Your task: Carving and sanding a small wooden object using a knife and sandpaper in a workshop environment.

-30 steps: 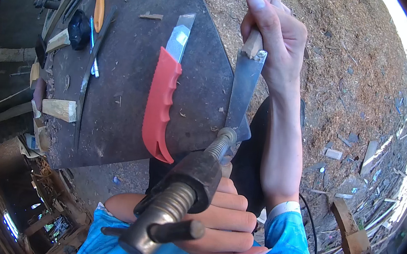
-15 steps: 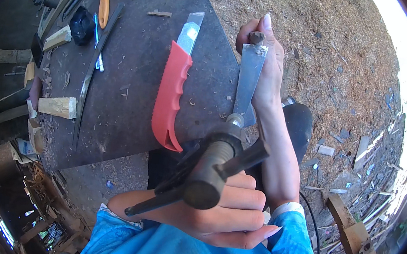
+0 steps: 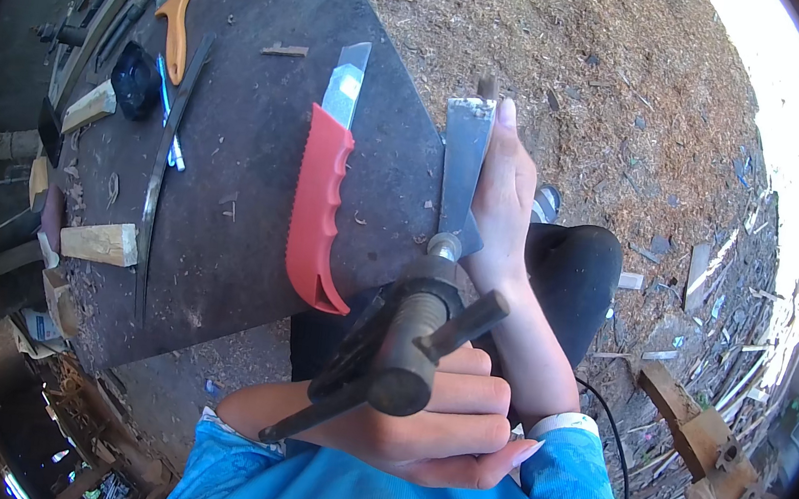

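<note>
A metal screw clamp (image 3: 422, 326) with a threaded shaft and crossbar stands over the table's near right corner. Under its tip lies a flat, tapering metal blade (image 3: 464, 163), pointing away from me. My left hand (image 3: 445, 408) is curled behind the clamp's screw; the clamp hides what its closed fingers hold. Along the blade's right side lies my right hand (image 3: 506, 198), thumb stretched forward. Beside that thumb shows the end of a dark rod (image 3: 488, 87), apparently gripped; most fingers are hidden. Left of the blade rests a red-handled utility knife (image 3: 320, 206) with its blade out.
On the dark tabletop (image 3: 242, 163) are an orange-handled brush (image 3: 177, 32), a long thin metal strip (image 3: 166, 154), a blue-and-white pen (image 3: 176, 135), a black cup-like object (image 3: 136, 83) and wood blocks (image 3: 100, 242). Wood shavings cover the ground (image 3: 632, 109); a black cable (image 3: 616, 442) runs at right.
My right hand has drawn back toward me along the blade, its thumb now lower. My left hand stays at the clamp. The whole view has shifted slightly.
</note>
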A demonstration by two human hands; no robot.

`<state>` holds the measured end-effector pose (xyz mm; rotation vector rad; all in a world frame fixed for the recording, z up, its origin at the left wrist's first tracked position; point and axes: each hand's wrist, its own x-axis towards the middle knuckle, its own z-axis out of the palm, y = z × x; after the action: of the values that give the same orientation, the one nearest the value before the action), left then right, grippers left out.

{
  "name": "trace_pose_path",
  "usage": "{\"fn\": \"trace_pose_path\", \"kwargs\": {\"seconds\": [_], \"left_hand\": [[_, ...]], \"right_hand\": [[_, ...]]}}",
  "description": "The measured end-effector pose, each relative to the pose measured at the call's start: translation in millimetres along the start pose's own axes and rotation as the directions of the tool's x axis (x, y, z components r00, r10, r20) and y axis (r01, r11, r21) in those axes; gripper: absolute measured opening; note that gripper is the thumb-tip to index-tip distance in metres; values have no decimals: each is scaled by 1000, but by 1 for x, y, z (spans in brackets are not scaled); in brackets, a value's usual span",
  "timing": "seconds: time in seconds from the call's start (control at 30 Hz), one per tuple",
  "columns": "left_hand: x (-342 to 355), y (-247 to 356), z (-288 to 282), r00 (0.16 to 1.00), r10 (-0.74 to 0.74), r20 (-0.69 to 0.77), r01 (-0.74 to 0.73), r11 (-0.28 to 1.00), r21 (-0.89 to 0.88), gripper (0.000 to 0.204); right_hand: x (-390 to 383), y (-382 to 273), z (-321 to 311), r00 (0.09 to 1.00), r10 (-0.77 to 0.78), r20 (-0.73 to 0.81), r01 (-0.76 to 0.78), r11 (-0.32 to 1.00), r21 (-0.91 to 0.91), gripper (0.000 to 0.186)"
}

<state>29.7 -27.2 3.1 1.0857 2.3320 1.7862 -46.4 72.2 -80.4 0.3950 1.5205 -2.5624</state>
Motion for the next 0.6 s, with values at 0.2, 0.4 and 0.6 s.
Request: {"fn": "trace_pose_path", "kwargs": {"seconds": [0.2, 0.4, 0.6], "left_hand": [[1, 4, -9, 998, 4, 57, -3, 1000, -20, 27], [5, -2, -12, 993, 10, 119, -7, 1000, -27, 26], [5, -1, -8, 996, 38, 78, -35, 999, -38, 26]], "right_hand": [[-4, 24, -23, 998, 48, 49, -46, 998, -35, 50], [55, -7, -17, 913, -339, 229, 400, 856, -327, 59], [85, -22, -23, 693, -619, 370, 718, 549, -427, 57]]}}
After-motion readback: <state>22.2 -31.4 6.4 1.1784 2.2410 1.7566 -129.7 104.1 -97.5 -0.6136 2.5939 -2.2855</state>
